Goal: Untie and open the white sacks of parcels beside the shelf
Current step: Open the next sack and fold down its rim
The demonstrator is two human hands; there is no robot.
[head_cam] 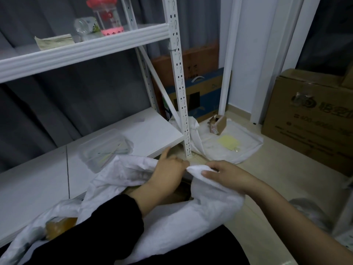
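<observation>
White woven-plastic sack (172, 222) lies on the floor (271, 169) just beside the white metal shelf (179, 92), its mouth rim gripped by 2 curled hands, left hand (168, 173) and right hand (225, 175) nearly touching; tugging apart too sharply could likely tip it and spill its contents.

Looking forward and down from the wearer's head, wide-angle, hanging close above the white sack (191, 222), facing the shelf (176, 73) and the floor (282, 165) beside it.
</observation>
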